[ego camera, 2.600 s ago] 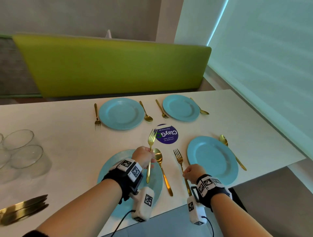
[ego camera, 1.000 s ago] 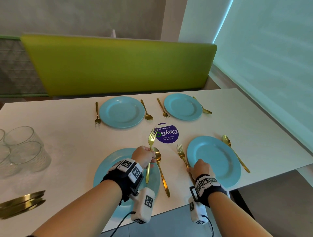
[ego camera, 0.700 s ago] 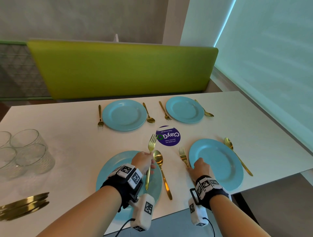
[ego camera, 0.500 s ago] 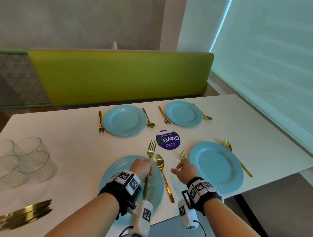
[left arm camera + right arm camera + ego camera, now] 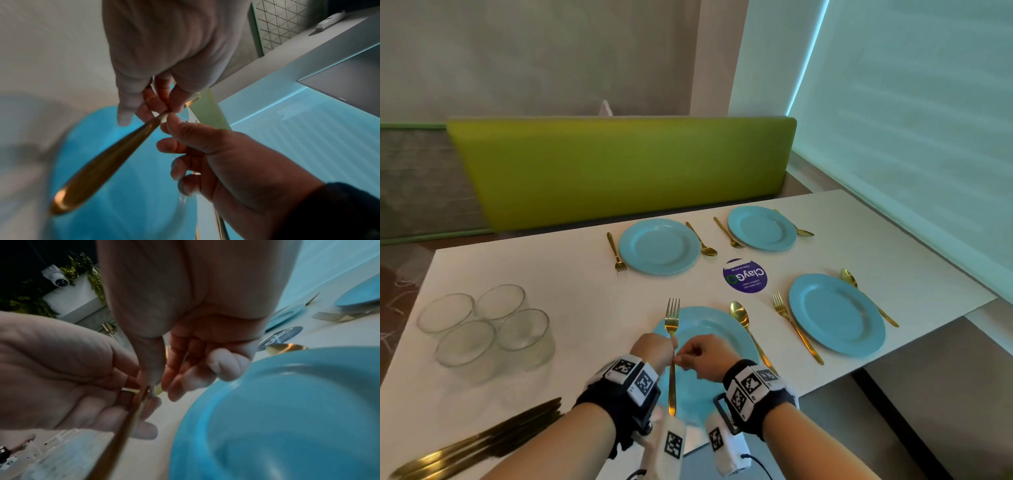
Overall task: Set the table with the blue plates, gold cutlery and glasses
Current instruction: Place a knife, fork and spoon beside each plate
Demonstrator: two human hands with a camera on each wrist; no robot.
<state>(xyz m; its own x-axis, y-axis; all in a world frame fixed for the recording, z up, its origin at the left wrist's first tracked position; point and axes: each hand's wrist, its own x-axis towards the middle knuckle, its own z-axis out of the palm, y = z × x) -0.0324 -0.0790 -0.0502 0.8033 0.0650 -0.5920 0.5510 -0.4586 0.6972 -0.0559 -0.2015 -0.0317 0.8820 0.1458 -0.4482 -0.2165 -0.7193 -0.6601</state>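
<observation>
Here: fork point(image 5: 672, 346) held above near-edge plate point(image 5: 717, 329), long axis near-to-far, tines away. Left hand point(image 5: 652, 351) grips mid-handle; right hand point(image 5: 703, 356) pinches same spot. Empty slot lies left of plate.

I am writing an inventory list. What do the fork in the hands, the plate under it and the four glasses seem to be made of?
Fork: probably metal, polished gold finish, bright glints. Near plate: looks like glazed ceramic, possibly melamine; smooth blue, soft sheen. Glasses: clear glass or plastic; transparent walls.
</observation>
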